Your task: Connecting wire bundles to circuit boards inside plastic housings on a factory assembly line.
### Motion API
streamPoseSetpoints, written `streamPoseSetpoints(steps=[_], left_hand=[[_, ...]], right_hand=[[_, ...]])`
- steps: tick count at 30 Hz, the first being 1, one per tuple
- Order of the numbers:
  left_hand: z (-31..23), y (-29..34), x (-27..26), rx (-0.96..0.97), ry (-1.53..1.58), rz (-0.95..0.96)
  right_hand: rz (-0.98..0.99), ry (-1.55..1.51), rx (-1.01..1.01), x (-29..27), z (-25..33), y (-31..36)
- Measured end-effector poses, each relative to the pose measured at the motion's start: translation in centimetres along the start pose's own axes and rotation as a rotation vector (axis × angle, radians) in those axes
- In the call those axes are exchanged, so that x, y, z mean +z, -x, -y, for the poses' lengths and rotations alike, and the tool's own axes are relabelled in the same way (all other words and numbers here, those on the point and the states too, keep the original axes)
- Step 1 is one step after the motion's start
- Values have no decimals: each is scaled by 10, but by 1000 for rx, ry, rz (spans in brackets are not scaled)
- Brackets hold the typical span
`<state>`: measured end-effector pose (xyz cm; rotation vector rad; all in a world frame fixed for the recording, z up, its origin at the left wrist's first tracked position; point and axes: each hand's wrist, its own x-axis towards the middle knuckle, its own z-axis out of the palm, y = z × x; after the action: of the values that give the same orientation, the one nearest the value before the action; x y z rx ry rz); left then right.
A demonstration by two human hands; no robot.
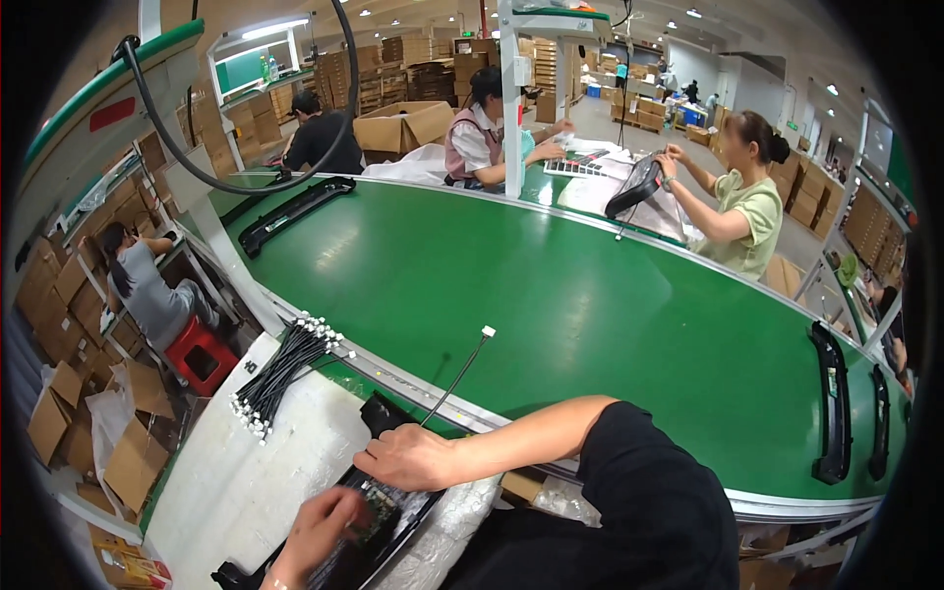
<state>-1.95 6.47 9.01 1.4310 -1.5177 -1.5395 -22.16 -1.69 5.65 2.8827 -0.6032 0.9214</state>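
I view green work surface [472, 265]: long black bar [295, 214] lies at left end, second bar [833, 403] and third bar [880, 425] at right end. Nearer, I view white padded mat [211, 492]; cable bundle [285, 376] and black housing [388, 533] lie on it.

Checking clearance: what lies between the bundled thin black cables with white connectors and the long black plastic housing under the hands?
The head view shows bare white padding between the cables and the housing.
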Motion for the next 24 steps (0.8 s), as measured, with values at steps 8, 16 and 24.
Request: streamPoseSetpoints(steps=[8, 16, 24], left_hand=[[14, -36, 17, -42, 190, 63], [28, -55, 9, -14, 106, 97], [38, -51, 16, -61, 110, 106]], right_hand=[[334, -51, 161, 16, -3, 10], [7, -447, 26, 16, -15, 17], [99, -199, -134, 16, -9, 18]])
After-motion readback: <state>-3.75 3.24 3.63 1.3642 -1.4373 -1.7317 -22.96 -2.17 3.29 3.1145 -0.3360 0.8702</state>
